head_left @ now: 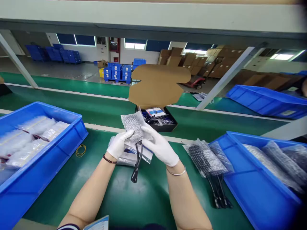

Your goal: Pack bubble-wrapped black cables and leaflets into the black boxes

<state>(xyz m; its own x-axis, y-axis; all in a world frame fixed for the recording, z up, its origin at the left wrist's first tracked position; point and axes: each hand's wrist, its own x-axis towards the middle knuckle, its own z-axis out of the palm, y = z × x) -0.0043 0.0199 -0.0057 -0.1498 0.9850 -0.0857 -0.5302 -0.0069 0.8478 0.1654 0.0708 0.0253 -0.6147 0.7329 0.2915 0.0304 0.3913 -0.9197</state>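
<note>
My left hand (120,142) and my right hand (159,145), both in white gloves, grip a bubble-wrap pouch (134,126) from its two sides. Out of the pouch's lower end hangs a black cable (135,169) with a connector at its tip. Clear plastic bags (128,158) lie on the green bench beneath my hands, partly hidden by them. Just beyond the pouch stands an open box (168,127), its brown lid raised; inside are a white, blue and red printed packet (155,112) and bagged black cables.
A blue bin (69,137) with plastic-wrapped packs stands at left, yellow rubber bands (81,150) beside it. To the right, bubble-wrapped cables (207,159) lie by another blue bin (251,179). A metal post (226,76) rises behind, and a shelf (153,19) crosses overhead.
</note>
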